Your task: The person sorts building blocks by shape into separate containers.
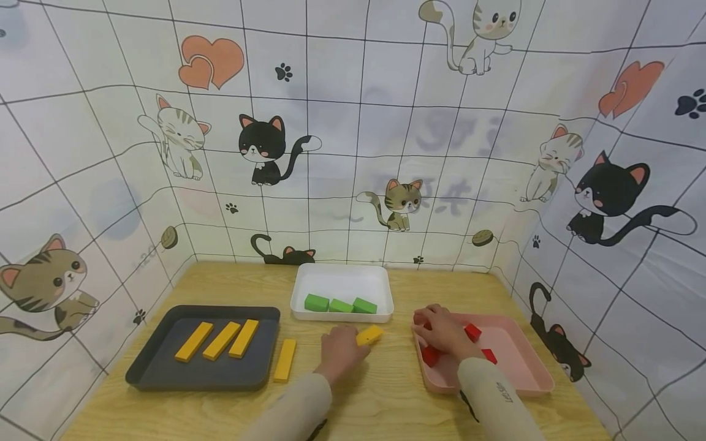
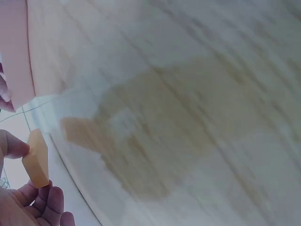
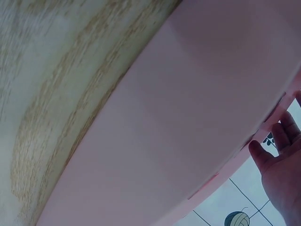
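Between thumb and fingers, my left hand [image 1: 340, 350] pinches a yellow block [image 1: 370, 335] above the table, in front of the white tray. The left wrist view shows the same yellow block [image 2: 36, 160] gripped at its two ends. My right hand [image 1: 444, 331] reaches over the left side of the pink tray [image 1: 526, 367], among red blocks [image 1: 431, 355]. In the right wrist view its thumb and fingers stand apart at the tray's rim, and the tray wall hides what lies below the fingertips.
A dark grey tray [image 1: 204, 383] on the left bears several yellow blocks [image 1: 244, 339]. One more yellow block [image 1: 285, 360] lies on the wooden table [image 1: 380, 398] beside it. Green blocks [image 1: 341, 305] sit in the white tray [image 1: 342, 278] at the back, before a cat-patterned curtain [image 1: 342, 153].
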{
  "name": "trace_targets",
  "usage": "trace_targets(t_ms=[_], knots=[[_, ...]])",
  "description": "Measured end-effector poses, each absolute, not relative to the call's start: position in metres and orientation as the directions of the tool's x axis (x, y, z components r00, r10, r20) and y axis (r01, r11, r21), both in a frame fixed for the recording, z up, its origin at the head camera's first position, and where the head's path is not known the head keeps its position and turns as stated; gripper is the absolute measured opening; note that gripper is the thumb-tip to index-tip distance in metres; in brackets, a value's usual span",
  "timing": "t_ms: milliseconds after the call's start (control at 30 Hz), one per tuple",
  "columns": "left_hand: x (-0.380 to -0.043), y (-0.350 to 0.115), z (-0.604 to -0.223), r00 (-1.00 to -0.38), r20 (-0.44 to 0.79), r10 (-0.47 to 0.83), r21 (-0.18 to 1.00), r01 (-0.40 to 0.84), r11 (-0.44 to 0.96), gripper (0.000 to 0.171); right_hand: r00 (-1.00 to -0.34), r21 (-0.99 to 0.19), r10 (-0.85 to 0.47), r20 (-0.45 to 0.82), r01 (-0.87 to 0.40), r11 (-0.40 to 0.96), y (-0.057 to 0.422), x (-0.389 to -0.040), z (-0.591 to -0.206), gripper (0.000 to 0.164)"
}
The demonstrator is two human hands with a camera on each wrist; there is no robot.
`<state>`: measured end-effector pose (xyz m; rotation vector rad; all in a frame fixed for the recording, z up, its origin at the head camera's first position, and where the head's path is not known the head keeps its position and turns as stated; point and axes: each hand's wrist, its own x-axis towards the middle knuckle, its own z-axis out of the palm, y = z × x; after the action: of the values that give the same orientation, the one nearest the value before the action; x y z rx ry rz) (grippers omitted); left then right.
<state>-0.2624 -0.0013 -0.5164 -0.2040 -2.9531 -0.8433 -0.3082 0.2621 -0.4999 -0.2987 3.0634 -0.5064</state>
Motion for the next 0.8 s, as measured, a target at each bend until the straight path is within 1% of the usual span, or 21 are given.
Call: trace_targets(t_ms=[167,267,400,567,667,800], knots=[[-0.259,-0.014,-0.509,-0.995,0.075,0.070,0.596,0.101,0.797,0.036,-0.981,-0.326,-0.196,0.007,-0.188,0.926,0.262,-0.308,-0.500,0.049],[-0.256,-0.024,-0.504,-0.998,0.061,0.032,0.627,0.063,0.776,0.035,-0.980,-0.329,-0.200,0.009,-0.192,0.925,0.262,-0.308,-0.499,0.048],[-0.252,-0.040,-0.497,-0.996,0.089,-0.002,0.636,0.055,0.770,0.035,-0.977,-0.328,-0.210,0.019,-0.205,0.922,0.262,-0.308,-0.499,0.048],[-0.244,-0.064,-0.488,-0.988,0.149,-0.044,0.652,0.065,0.756,0.034,-0.981,-0.325,-0.195,0.006,-0.186,0.927,0.261,-0.307,-0.499,0.048],[-0.241,-0.080,-0.484,-0.983,0.164,-0.082,0.664,0.048,0.746,0.031,-0.983,-0.326,-0.183,-0.005,-0.171,0.930,0.261,-0.308,-0.499,0.048],[-0.240,-0.105,-0.484,-0.974,0.177,-0.142,0.652,0.008,0.759,0.034,-0.983,-0.327,-0.181,-0.004,-0.170,0.930,0.260,-0.307,-0.498,0.047]])
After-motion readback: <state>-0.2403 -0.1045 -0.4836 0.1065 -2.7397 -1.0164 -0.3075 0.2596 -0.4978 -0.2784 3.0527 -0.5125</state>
